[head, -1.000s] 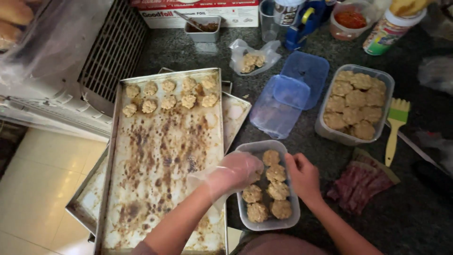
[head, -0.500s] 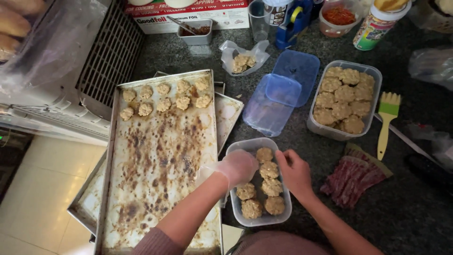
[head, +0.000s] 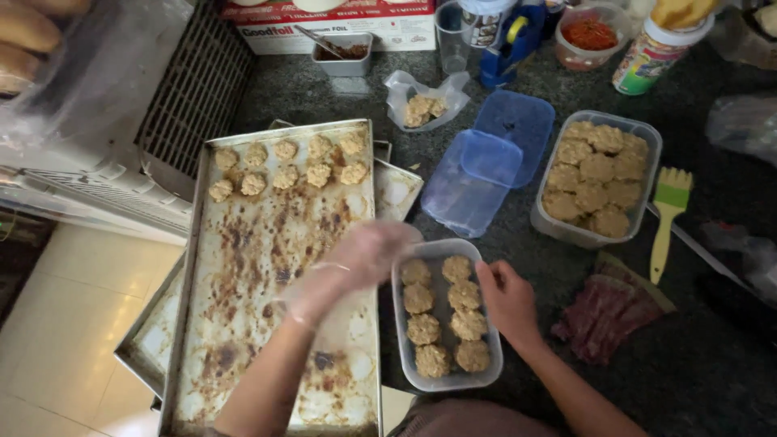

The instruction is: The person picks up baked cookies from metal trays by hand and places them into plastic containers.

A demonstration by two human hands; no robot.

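Observation:
My left hand (head: 356, 260), in a clear plastic glove and motion-blurred, hovers over the right side of a stained metal baking tray (head: 243, 275), just left of a small clear plastic container (head: 453, 385). Whether it holds anything cannot be made out. The container holds several pale round patties (head: 443, 320). My right hand (head: 507, 301) grips its right rim with bent fingers. More patties (head: 283, 166) lie in two rows at the tray's far end.
A larger clear container (head: 549, 228) full of patties stands at the right, with two blue lids (head: 486, 166) beside it. A green brush (head: 668, 212), reddish meat strips (head: 609, 311), a bag of patties (head: 422, 107), jars and a foil box (head: 332, 18) sit around. A second tray (head: 142, 344) lies underneath.
My left hand has moved from above the small container leftwards and away from me, out over the tray. My right hand stays at the container's right rim.

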